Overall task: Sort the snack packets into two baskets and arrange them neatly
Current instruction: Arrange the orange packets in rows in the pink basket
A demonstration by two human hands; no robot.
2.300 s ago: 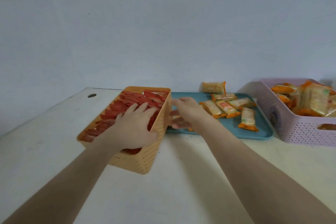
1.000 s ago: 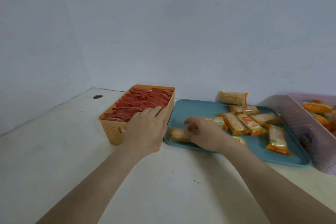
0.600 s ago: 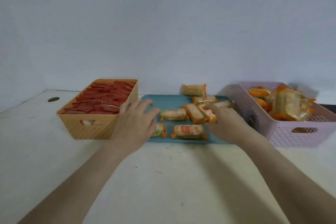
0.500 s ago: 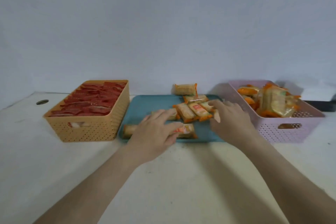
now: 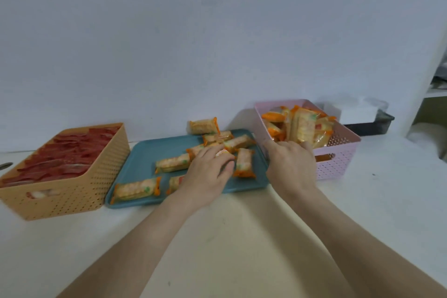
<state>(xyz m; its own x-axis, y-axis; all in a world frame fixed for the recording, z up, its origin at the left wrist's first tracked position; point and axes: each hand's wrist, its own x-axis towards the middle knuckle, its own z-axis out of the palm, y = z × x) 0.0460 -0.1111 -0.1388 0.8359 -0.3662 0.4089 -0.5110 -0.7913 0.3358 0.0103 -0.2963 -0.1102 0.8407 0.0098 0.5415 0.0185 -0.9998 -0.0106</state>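
Observation:
A teal tray holds several yellow-orange snack packets; one more packet lies behind it by the wall. My left hand is over the tray's middle, its fingers and thumb curled on a packet that it mostly hides. To the right stands a pink basket with a loose heap of the same packets. My right hand grips its front left corner, fingers hooked over the rim. An orange basket at the left holds rows of red packets.
The white table runs to a blue-grey wall just behind the baskets. A dark tray with a white bundle sits behind the pink basket. A white shelf unit stands at far right. A cable hole is at the left edge.
My left hand left the orange basket and moved right onto the tray's packets. My right hand went from the tray to the pink basket's corner. The view swung to the right.

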